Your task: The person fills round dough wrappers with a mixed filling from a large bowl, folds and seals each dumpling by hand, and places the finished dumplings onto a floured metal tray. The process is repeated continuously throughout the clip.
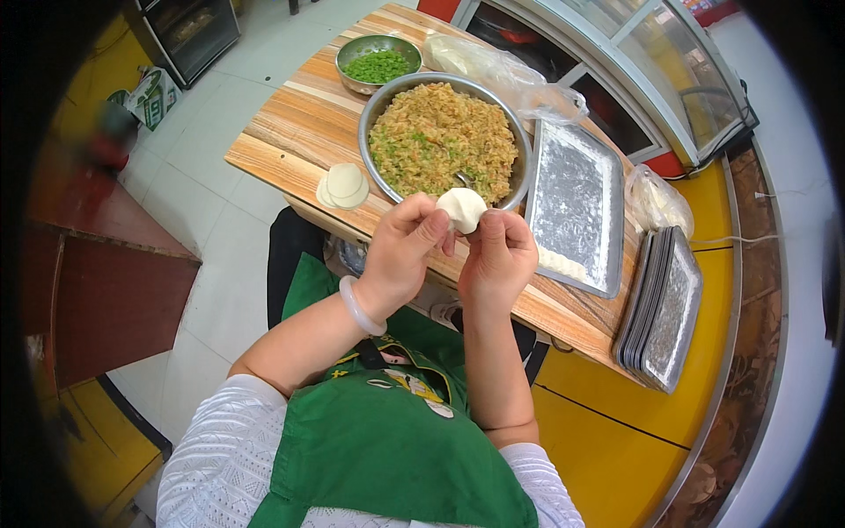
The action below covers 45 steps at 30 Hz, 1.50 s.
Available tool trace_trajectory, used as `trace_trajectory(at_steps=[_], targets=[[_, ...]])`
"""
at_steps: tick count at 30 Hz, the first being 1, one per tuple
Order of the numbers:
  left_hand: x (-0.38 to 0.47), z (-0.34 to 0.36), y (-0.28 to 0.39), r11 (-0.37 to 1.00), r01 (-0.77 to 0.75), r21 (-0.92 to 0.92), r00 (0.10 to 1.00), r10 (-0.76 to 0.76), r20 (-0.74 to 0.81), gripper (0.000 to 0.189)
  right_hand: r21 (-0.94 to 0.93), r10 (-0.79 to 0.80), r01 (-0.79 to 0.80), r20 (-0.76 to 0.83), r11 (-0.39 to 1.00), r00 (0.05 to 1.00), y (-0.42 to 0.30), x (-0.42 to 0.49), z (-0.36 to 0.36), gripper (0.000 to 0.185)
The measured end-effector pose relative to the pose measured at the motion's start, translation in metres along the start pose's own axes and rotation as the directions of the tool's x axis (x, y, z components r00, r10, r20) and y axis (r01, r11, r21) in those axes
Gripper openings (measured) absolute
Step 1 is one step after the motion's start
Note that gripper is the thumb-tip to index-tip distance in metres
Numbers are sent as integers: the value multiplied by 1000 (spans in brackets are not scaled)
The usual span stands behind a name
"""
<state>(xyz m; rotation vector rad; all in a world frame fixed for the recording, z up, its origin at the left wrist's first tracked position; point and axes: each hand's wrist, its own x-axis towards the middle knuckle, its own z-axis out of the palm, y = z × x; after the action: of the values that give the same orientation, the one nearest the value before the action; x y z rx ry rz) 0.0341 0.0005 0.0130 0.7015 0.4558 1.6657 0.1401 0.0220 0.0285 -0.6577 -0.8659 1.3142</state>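
Observation:
Both of my hands pinch the edges of one round, pale dough wrapper just in front of a large metal bowl. My left hand is on its left side, with a pale bangle at the wrist; my right hand grips the right side. Whether filling is inside the dough cannot be told. The bowl holds a heap of rice-like filling with green bits and a spoon partly sunk in it. A few round dough wrappers lie overlapped left of the bowl. On a floured tray to the right, shaped dumplings sit in a row at the near edge.
A smaller metal bowl of chopped greens stands behind at left on the wooden table. Plastic bags lie along the back. At the right edge are stacked trays and another bag. A glass-fronted cabinet stands beyond.

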Motion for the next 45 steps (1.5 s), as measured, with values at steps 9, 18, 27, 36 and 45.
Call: trace_trajectory(at_steps=[9,18,27,36,45], targets=[[16,-14,38,912,215,350,953,-274,128,22,-479,120,-63,88,875,989,-20,-3,-3,8],[14,-31,33,716,-66,695,964,-135,230,17,-428,131,-49,164,902,978,-14,4,-4,4],[8,-36,23,862,500,78,846,-506,170,43,-363,382,-354,6,862,924,-22,9,-7,3],[7,-31,24,805,522,282,804,-575,154,43,-750,279,56,313,660,908,-28,14,-16,9],[-5,-19,10,829,-145,541,986,78,146,40,-357,326,-270,105,894,940,-23,5,-23,23]])
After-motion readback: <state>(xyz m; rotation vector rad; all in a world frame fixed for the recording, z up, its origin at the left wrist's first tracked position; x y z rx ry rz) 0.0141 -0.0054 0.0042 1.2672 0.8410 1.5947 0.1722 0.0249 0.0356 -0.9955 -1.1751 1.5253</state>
